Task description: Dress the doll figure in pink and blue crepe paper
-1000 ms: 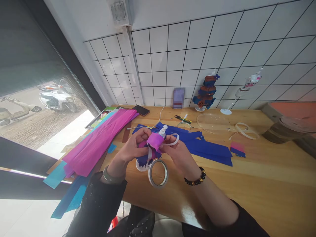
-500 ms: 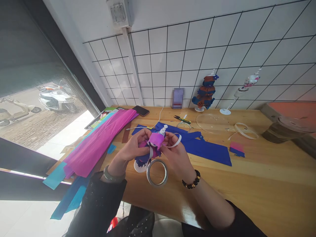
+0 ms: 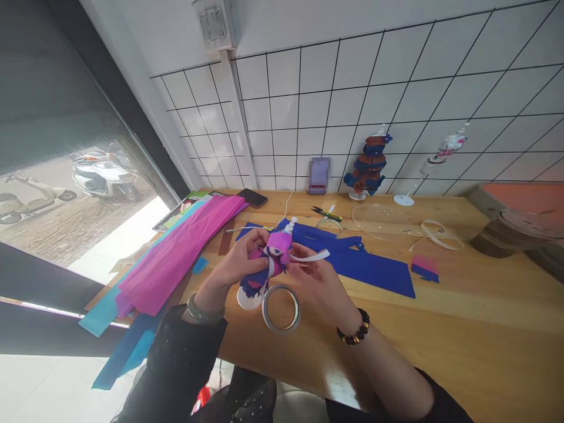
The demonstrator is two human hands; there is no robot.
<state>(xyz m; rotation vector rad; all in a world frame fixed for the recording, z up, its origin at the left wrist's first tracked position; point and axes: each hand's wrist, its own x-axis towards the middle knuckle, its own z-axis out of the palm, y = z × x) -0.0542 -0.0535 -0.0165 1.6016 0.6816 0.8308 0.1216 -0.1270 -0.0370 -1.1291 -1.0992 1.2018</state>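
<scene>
toward the front edge of the worktop point(image 3: 462, 329), a left hand point(image 3: 238, 259) with fingers closed round a paper figure point(image 3: 279, 242) should grip gently, the half-curled right hand point(image 3: 325, 286), its hold unclear, guiding the white strip point(image 3: 315, 257) flat

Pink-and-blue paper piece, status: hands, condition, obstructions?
Left hand holds paper piece, white tip exposed. Right hand at its side. Tape roll close in front, apparently not blocking.

Looks like a craft workshop or shopfront at street level; can't tell which. Built around a wooden table point(image 3: 462, 329). Spread across table with cut blue paper point(image 3: 379, 271) and a roll of tape point(image 3: 282, 331); heaped at table's left end with pink sheets point(image 3: 189, 252). Backed, behind table, by white tiles point(image 3: 282, 111). Looks out, left of table, onto paving point(image 3: 108, 210) with parked scooters point(image 3: 103, 176).
</scene>
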